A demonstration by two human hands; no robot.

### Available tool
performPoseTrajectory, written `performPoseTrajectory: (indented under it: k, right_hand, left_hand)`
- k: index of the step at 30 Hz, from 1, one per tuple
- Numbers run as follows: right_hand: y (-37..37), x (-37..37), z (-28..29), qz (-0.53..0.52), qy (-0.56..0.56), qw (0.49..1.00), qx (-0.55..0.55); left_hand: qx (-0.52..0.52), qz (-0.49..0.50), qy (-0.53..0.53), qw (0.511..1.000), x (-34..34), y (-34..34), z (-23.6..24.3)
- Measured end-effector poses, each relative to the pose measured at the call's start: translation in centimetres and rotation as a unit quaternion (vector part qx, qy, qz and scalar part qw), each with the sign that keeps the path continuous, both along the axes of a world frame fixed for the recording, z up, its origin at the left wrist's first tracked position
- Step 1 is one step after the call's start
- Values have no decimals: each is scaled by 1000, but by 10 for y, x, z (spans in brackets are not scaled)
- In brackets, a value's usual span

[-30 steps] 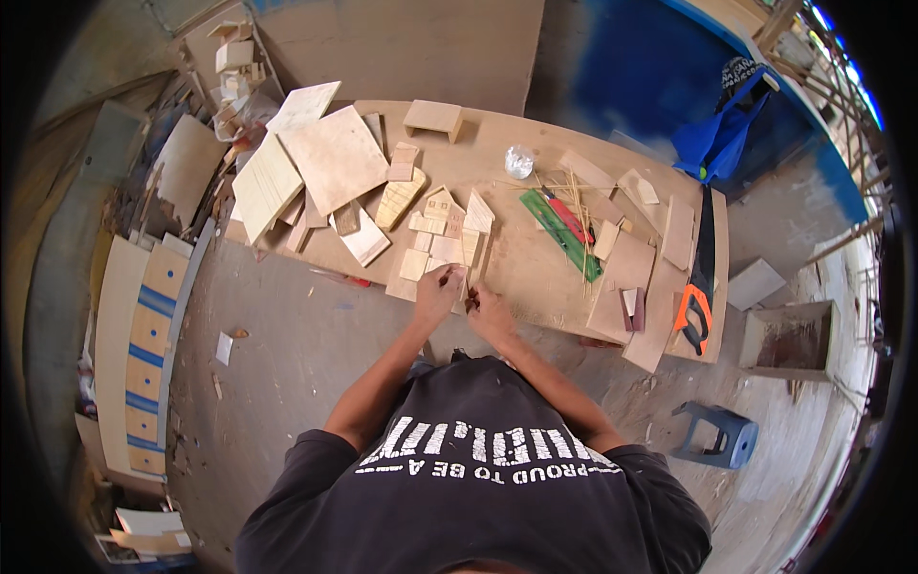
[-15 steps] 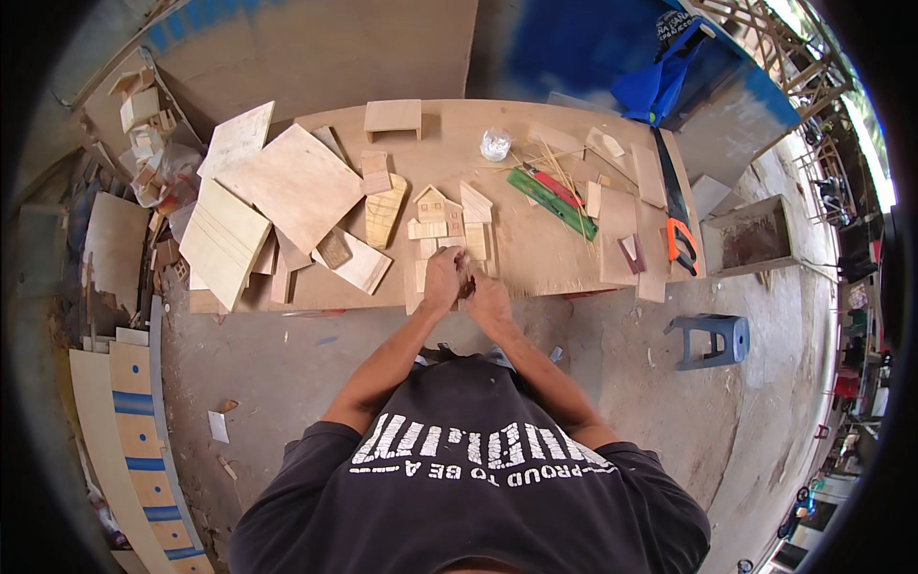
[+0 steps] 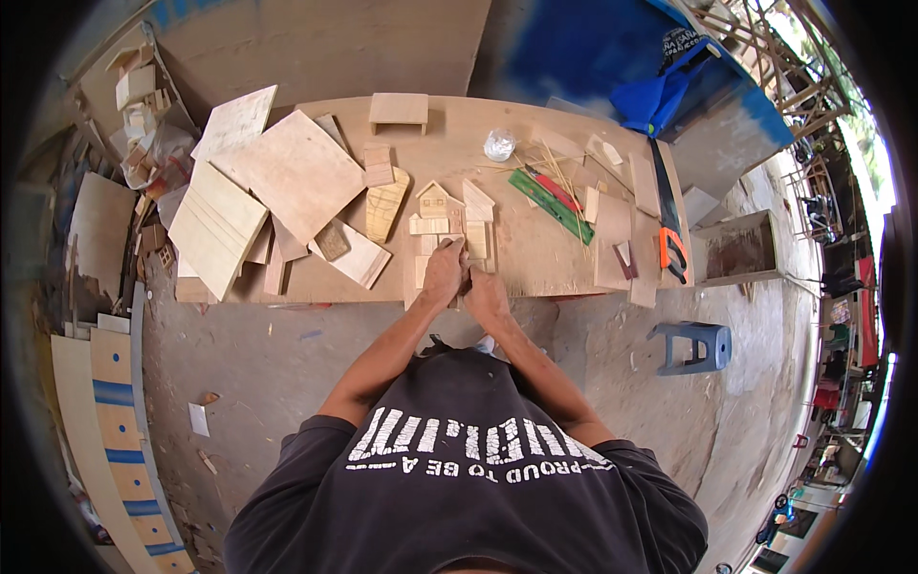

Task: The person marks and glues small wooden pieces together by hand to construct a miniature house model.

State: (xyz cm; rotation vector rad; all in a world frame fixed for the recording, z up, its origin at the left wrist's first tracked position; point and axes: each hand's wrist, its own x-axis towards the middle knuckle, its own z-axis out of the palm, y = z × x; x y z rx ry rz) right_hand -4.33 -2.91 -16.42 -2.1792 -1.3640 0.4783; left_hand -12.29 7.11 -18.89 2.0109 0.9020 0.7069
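A small wooden house model [image 3: 437, 203] lies on the wooden table, its pale pieces grouped in front of me. My left hand [image 3: 444, 272] is at its lower middle part, fingers closed and pinched together. Close beside it, my right hand [image 3: 487, 295] is closed as well, its fingertips near those of the left. Whatever they hold is too small and too covered to name. A pale pointed wooden piece [image 3: 478, 200] forms the model's right side, with a plain block [image 3: 477, 238] below it.
Wooden boards [image 3: 290, 175] overlap at the table's left. On the right lie a green ruler [image 3: 550, 204], a red cutter [image 3: 555, 187], thin sticks and a handsaw [image 3: 673, 254] with an orange handle. A clear plastic bag [image 3: 499, 144] sits farther back. A blue stool [image 3: 693, 347] stands on the floor.
The whole view has shifted slightly. Both hands stay together at the model's lower part, with the fingertips a little higher and closer in to the pieces.
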Motion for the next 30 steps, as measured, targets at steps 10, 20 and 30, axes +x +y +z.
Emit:
performPoseTrajectory:
  k: [10, 20, 30]
  right_hand:
    - [1, 1, 0, 17, 4, 1000, -21]
    - [0, 5, 2, 26, -12, 999, -43]
    - [1, 4, 6, 24, -1, 998, -63]
  left_hand:
    - [6, 17, -26, 999, 2, 2, -1]
    - [-21, 14, -12, 1000, 3, 3, 1]
    - [-16, 15, -9, 1000, 3, 4, 2]
